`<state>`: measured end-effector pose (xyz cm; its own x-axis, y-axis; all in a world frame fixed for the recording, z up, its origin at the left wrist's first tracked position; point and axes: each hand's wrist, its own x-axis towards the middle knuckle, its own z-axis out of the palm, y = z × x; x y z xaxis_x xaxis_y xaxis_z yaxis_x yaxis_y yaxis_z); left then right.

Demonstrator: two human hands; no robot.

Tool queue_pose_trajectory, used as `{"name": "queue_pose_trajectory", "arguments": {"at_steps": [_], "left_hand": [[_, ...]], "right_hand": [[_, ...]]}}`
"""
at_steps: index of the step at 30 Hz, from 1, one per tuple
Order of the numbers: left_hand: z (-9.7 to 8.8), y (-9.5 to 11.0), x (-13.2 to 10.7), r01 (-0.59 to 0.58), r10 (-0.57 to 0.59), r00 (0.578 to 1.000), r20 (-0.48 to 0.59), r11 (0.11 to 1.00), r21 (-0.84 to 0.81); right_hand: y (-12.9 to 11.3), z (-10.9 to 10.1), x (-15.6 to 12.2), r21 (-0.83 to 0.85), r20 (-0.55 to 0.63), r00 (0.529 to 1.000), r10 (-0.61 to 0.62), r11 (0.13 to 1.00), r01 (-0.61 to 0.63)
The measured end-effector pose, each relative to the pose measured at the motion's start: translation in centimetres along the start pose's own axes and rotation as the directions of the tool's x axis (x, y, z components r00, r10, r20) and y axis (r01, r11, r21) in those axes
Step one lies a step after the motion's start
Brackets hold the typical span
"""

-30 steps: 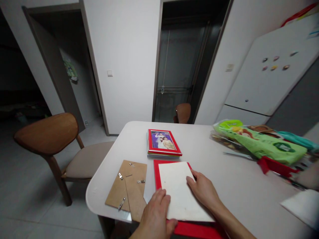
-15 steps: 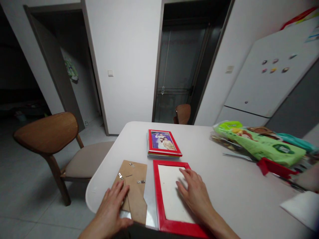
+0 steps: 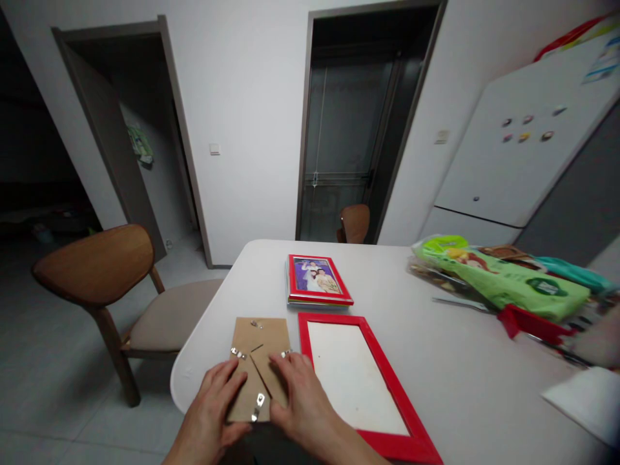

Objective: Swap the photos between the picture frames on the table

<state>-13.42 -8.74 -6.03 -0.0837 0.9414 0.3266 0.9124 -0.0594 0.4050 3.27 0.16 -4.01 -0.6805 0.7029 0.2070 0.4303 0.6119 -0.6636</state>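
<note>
A brown picture-frame backing board [image 3: 264,332] with small metal clips and a slanted slit lies near the table's front edge. My left hand [image 3: 216,403] grips its left side, fingers on top and thumb by the lower edge. On the right side, my right hand [image 3: 307,397] holds it with the fingertips near a clip. Just right of the board is a red picture frame [image 3: 390,374], flat on the table around a white panel [image 3: 346,374]. My right wrist passes over that frame's lower left part. What lies under the board is hidden.
Behind sits a stack of frames [image 3: 320,299], topped by a red one with a photo. A green package [image 3: 523,284], a red object [image 3: 530,326] and white paper [image 3: 586,400] are at the right of the white table [image 3: 465,374]. A wooden chair [image 3: 97,265] stands left.
My right hand has moved left from the red frame to the backing board. The board has turned straighter and shifted slightly right, and both hands now hold it.
</note>
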Motion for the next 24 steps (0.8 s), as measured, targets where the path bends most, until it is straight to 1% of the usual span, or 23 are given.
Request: {"name": "queue_pose_trajectory", "arguments": {"at_steps": [1,3,5,8,10,13,16,19,21,24], "left_hand": [[-0.1,0.8,0.4,-0.037,0.037,0.999,-0.014,0.999,-0.029],[-0.1,3.2,1.5,-0.093,0.094,0.996,-0.001,0.992,-0.089],[0.3,6.0,2.7,-0.097,0.107,0.992,0.073,0.987,-0.131],[1.8,9.6,4.3,-0.073,0.105,0.976,0.190,0.983,-0.166],[3.2,11.0,4.9,-0.059,0.101,0.968,0.230,0.981,-0.184],[5.2,11.5,5.2,-0.034,0.083,0.960,0.266,0.983,-0.182],[6.4,11.1,5.2,-0.039,0.081,0.954,0.289,0.988,-0.148],[6.4,10.7,5.2,-0.046,0.078,0.953,0.291,0.992,-0.118],[6.1,10.5,5.1,-0.040,0.072,0.955,0.286,0.992,-0.116],[5.8,10.1,4.8,-0.090,0.133,0.946,0.297,0.984,-0.157]], "right_hand": [[0.4,-1.0,-0.4,0.009,-0.014,1.000,-0.004,1.000,0.005],[1.6,-3.4,-1.5,0.003,-0.030,1.000,0.010,1.000,-0.010],[3.3,-5.6,-2.7,-0.026,-0.032,0.998,0.054,0.998,-0.054],[6.2,-8.1,-4.3,-0.086,-0.020,0.992,0.127,0.988,-0.129],[8.0,-9.1,-5.0,-0.123,-0.014,0.986,0.169,0.978,-0.169],[10.0,-9.3,-5.6,-0.167,-0.035,0.982,0.185,0.968,-0.188],[11.1,-8.5,-5.5,-0.230,-0.068,0.987,0.146,0.960,-0.158],[11.2,-7.8,-5.3,-0.296,-0.085,0.990,0.113,0.946,-0.134],[11.0,-7.7,-5.0,-0.312,-0.080,0.992,0.096,0.943,-0.116],[11.0,-8.3,-4.1,-0.319,-0.104,0.992,0.073,0.942,-0.102]]}}
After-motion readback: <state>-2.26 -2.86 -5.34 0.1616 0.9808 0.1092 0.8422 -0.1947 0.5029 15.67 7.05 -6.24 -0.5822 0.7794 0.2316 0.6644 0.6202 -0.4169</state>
